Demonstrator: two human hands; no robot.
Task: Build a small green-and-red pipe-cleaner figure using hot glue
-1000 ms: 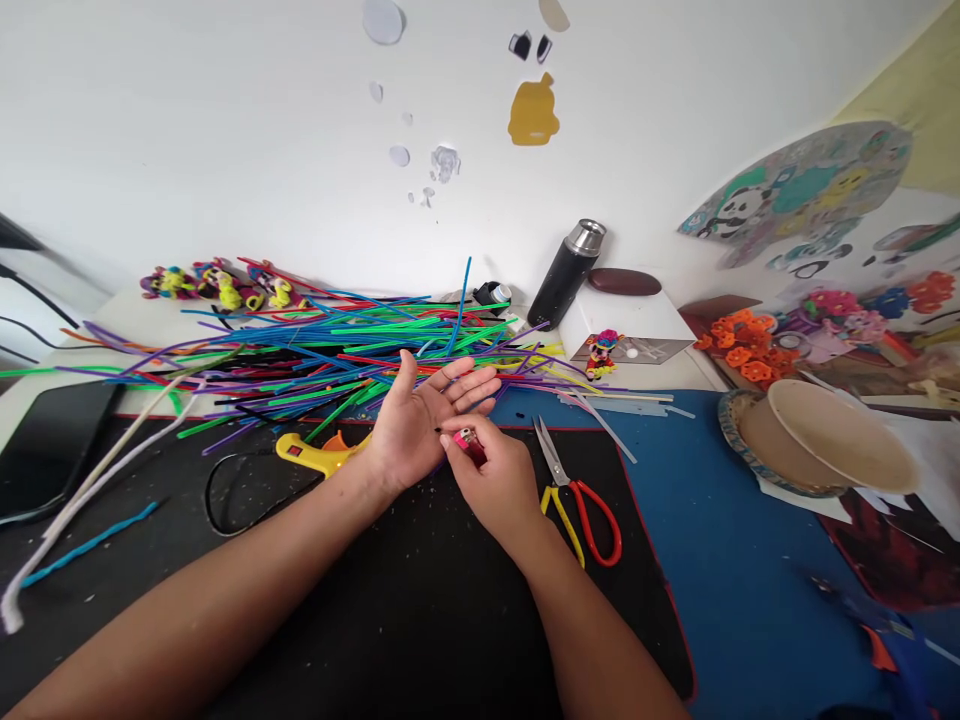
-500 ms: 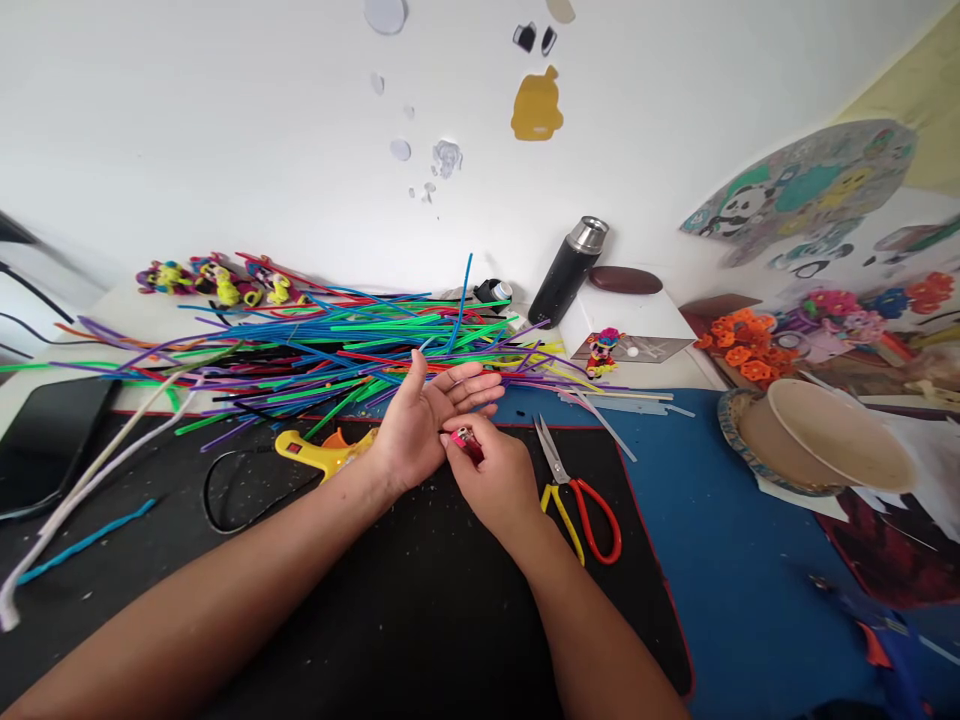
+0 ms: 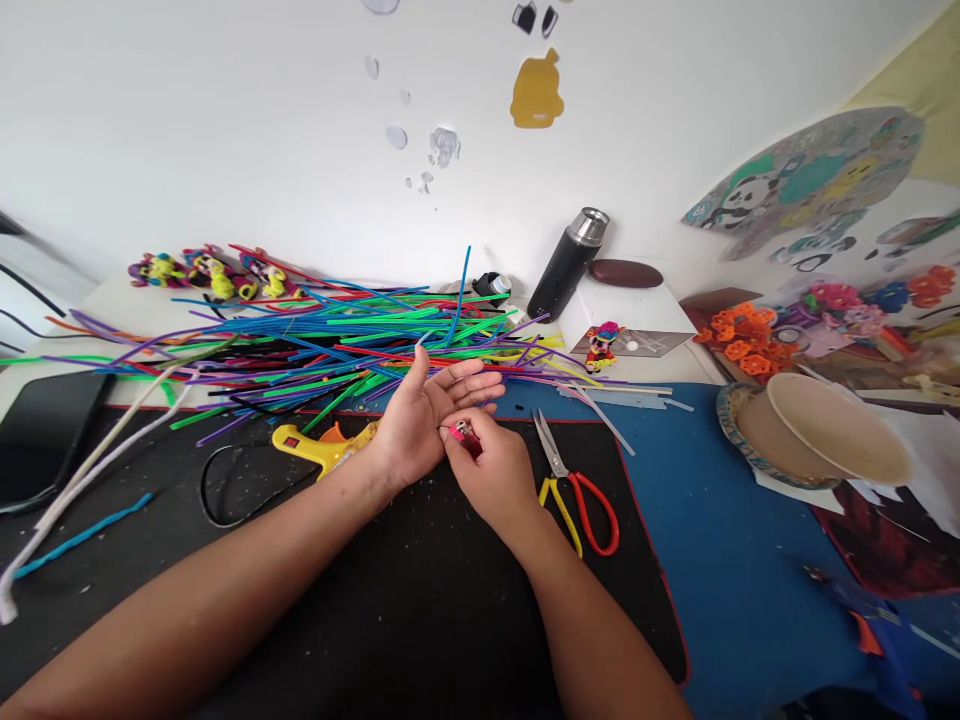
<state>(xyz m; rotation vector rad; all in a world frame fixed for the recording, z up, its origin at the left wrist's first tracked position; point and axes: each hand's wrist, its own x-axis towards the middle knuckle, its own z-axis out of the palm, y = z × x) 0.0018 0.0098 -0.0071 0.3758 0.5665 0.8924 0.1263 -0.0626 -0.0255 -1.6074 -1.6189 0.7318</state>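
Observation:
My left hand (image 3: 426, 415) is open, palm up, its thumb raised and its fingers stretched out to the right. Against the base of that palm, my right hand (image 3: 491, 465) is closed around a small red lighter (image 3: 466, 437). Only the lighter's metal top and a bit of its red body show between thumb and fingers. Just right of my right hand lie scissors (image 3: 576, 495) with one yellow and one red handle, blades pointing away. A yellow glue gun (image 3: 319, 448) rests partly behind my left wrist.
Behind my hands spreads a heap of colourful pipe cleaners (image 3: 337, 340). Small pipe-cleaner figures (image 3: 217, 275) sit at the back left, another figure (image 3: 601, 345) by a white box (image 3: 660, 315). A black flask (image 3: 568, 265), a phone (image 3: 49, 435) and a beige bowl (image 3: 832, 430) stand around.
The view has tipped slightly downward, so the scene sits a little higher or lower at its edges. Both hands keep nearly the same pose; the lighter has turned slightly in my right hand.

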